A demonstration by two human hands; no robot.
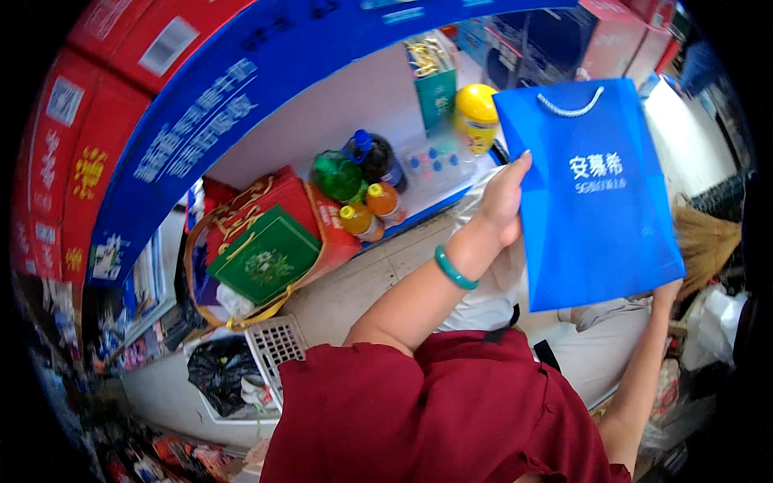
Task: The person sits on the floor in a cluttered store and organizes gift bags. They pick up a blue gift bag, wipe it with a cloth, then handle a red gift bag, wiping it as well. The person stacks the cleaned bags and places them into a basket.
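A blue paper gift bag [596,233] with white lettering and a pale rope handle is held up in front of me at the right. Its left side is gripped by my left hand [503,205], thumb along the edge and the other fingers mostly hidden. A green bangle [456,270] circles that wrist. My right hand [667,291] holds the bag's lower right corner, with its fingers largely out of sight behind the paper. The bag looks flat or only slightly opened, and its inside does not show.
Beyond my left arm stand a green bottle [338,176], a dark bottle [375,158], orange drinks [385,203] and a yellow canister [477,119]. Left are a red bag [332,229] holding a green bag [266,253], a white basket [282,346] and red cartons [105,105]. A straw broom [708,240] lies right.
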